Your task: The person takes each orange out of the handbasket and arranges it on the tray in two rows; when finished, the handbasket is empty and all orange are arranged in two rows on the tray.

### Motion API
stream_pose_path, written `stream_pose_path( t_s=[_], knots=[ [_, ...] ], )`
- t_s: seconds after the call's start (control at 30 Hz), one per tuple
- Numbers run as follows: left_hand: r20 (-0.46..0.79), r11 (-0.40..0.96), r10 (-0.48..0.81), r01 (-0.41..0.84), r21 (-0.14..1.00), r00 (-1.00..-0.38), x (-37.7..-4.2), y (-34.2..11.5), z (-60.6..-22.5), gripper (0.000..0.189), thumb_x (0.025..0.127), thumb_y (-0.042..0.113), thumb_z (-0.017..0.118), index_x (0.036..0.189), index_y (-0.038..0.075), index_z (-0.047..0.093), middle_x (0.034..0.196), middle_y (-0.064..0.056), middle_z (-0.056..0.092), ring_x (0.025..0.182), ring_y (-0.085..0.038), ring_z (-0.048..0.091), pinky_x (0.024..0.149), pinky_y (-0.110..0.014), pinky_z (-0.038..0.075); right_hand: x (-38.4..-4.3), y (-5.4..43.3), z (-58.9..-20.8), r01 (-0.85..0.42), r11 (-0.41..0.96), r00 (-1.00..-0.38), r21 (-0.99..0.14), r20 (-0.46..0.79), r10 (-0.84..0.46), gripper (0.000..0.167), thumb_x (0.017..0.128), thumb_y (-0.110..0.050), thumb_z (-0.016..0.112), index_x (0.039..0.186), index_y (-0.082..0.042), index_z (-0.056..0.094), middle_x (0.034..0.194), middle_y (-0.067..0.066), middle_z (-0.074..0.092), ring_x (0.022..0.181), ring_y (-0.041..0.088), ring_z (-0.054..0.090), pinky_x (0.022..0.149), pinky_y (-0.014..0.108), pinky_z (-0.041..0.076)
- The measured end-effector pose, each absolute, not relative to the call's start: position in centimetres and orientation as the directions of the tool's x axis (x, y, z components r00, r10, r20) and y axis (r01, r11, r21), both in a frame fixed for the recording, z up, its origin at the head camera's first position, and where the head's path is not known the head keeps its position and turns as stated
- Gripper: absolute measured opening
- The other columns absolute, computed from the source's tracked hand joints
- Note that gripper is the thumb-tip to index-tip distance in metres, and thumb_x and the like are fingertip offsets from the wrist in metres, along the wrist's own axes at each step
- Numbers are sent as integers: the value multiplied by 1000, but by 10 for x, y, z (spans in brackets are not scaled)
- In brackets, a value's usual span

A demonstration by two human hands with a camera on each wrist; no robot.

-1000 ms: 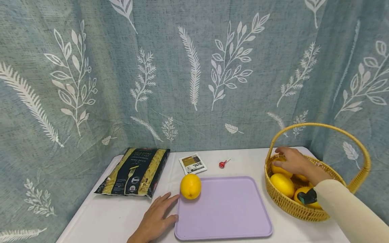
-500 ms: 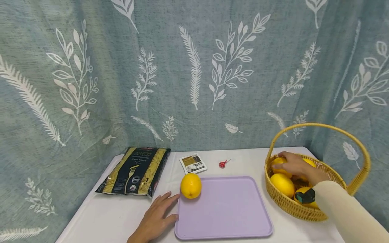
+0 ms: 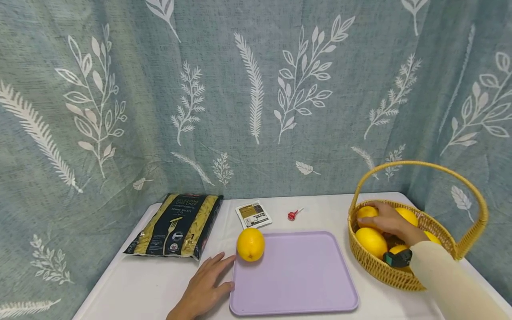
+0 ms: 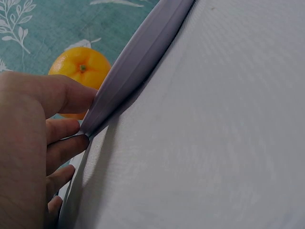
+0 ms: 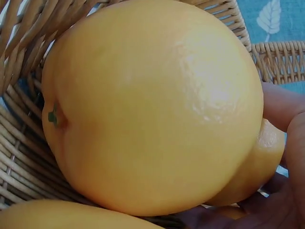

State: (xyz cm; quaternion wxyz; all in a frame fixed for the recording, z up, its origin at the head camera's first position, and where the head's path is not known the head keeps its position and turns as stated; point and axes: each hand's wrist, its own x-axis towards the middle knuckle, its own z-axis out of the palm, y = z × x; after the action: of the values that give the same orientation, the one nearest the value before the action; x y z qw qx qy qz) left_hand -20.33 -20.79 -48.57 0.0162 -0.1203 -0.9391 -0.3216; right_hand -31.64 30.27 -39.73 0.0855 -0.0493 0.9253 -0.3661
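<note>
Clock centred on the tray, 12 at the back wall. Blue-green curtain closes in 9, 12 and 3, white leaf print. White-clothed table under everything. Lilac tray flat on it; head cam gets the bed, left wrist cam the outer wall and rim. Wicker basket at 2 to 3, tall hoop handle. Head cam shows five fruits inside; right wrist cam shows fewer but adds the green stem on its nearest fruit and the inner weave. Pasta bag lies at 10, head cam only. Right hand, pale sleeve, is in the basket, thumb and fingers curled round the far fruit at the basket's 10. Left hand at 9, fingers loosely spread, gripping nothing, tips at the tray rim. Sachet flat on the cloth at 11. Orange sits on the tray's 10 to 11 corner; left wrist cam shows its green stem clearly. Red lollipop at 12, between tray and curtain.
</note>
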Motion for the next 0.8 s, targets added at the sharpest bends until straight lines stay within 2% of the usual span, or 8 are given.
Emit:
stream_pose_path(
  t_s=[0.3,0.6,0.8],
  knots=[
    [113,758,223,246,604,-968,-203,-209,-486,60,86,31,68,144,18,58,153,-13,49,146,-39,36,125,-60,18,-317,302,-396,-60,753,-987,-656,-74,-142,81,93,-39,70,149,10,35,136,35,48,108,39,59,79,42,57],
    [117,754,231,254,605,-966,-202,-208,-486,60,87,31,69,144,19,58,154,-13,49,146,-40,36,125,-60,18,-315,305,-399,-51,758,-995,-650,-34,-96,84,91,-40,71,148,10,36,132,33,52,103,36,60,78,41,57],
    [98,760,226,238,605,-969,-203,-207,-485,60,87,31,69,144,20,58,155,-14,47,146,-41,35,125,-60,18,-315,305,-397,-39,730,-998,-682,-16,-68,82,91,-38,72,148,9,37,128,32,53,100,35,59,73,36,57]
  ],
)
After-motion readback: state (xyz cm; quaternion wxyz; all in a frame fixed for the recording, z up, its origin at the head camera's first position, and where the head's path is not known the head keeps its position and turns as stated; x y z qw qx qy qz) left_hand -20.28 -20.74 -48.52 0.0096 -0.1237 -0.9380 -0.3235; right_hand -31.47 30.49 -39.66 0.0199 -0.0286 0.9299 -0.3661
